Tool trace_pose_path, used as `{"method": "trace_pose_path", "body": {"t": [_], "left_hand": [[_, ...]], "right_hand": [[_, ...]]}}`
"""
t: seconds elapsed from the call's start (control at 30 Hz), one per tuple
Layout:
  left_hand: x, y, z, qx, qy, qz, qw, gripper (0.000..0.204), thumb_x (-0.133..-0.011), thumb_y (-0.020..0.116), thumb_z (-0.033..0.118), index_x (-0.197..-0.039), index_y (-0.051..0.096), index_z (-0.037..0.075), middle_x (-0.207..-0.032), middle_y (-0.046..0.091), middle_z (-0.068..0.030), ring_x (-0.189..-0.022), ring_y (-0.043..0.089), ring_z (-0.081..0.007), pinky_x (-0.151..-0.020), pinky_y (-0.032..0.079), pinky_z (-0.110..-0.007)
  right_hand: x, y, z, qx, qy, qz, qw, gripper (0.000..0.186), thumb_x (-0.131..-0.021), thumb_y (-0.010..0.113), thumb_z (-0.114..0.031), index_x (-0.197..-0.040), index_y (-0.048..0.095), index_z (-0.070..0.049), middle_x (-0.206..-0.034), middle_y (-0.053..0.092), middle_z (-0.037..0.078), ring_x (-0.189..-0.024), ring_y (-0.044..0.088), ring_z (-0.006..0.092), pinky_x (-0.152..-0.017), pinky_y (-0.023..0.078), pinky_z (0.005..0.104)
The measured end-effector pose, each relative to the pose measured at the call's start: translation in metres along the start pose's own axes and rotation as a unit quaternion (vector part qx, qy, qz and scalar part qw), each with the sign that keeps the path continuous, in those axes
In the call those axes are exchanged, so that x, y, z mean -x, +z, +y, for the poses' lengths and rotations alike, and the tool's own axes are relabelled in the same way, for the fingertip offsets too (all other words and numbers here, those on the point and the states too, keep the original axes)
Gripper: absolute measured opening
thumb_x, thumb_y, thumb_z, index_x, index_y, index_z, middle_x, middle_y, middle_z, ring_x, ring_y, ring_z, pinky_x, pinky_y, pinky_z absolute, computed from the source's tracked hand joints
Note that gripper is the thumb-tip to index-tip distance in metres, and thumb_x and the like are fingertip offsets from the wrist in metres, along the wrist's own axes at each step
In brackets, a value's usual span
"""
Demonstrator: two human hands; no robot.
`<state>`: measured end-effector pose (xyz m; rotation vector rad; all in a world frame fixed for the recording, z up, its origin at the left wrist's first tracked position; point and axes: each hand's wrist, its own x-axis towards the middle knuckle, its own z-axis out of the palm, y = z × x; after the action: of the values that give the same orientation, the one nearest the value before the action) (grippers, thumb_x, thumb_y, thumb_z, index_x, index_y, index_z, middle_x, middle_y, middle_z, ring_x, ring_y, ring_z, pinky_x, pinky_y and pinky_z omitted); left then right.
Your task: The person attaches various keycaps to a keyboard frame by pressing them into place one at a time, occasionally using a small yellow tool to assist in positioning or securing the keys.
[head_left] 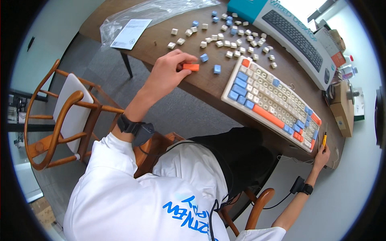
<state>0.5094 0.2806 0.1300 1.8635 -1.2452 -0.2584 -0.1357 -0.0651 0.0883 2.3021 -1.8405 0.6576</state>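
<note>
My left hand is raised at the desk's front edge, fingers closed on a long orange keycap. Two loose blue keycaps lie just right of it. A cream keyboard with white, blue and orange keys lies diagonally on the desk, some switches showing without caps. At its right end, near the desk edge, my right hand grips a yellow-handled tool with thin wire or metal at the top. Several white and blue keycaps are scattered behind the keyboard.
The wooden desk holds a clear plastic bag, a white leaflet, a boxed keyboard and mouse, cardboard boxes and bottles at right. A wooden chair stands left. Cables hang at the right edge.
</note>
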Motion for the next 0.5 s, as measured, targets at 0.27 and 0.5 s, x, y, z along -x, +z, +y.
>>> {"method": "trace_pose_path", "body": {"t": [0.27, 0.5], "left_hand": [[0.007, 0.004, -0.006, 0.011, 0.010, -0.004, 1.000, 0.035, -0.087, 0.072, -0.004, -0.121, 0.074, 0.006, -0.111, 0.071, -0.0065, -0.097, 0.070, -0.0178, -0.084, 0.058, -0.029], [0.007, 0.005, -0.009, -0.020, 0.026, -0.009, 0.999, 0.037, -0.087, 0.073, -0.003, -0.122, 0.075, 0.009, -0.114, 0.070, -0.0049, -0.100, 0.068, -0.0166, -0.085, 0.056, -0.029]], "right_hand": [[-0.005, 0.004, -0.010, 0.005, 0.018, 0.020, 1.000, 0.032, -0.101, 0.064, -0.025, -0.121, 0.072, -0.001, -0.116, 0.069, 0.017, -0.107, 0.068, 0.0338, -0.094, 0.051, 0.0419], [-0.001, 0.000, -0.018, 0.032, 0.016, 0.016, 0.999, 0.031, -0.101, 0.064, -0.025, -0.119, 0.072, 0.000, -0.109, 0.068, 0.017, -0.099, 0.068, 0.0329, -0.089, 0.052, 0.0418]]}}
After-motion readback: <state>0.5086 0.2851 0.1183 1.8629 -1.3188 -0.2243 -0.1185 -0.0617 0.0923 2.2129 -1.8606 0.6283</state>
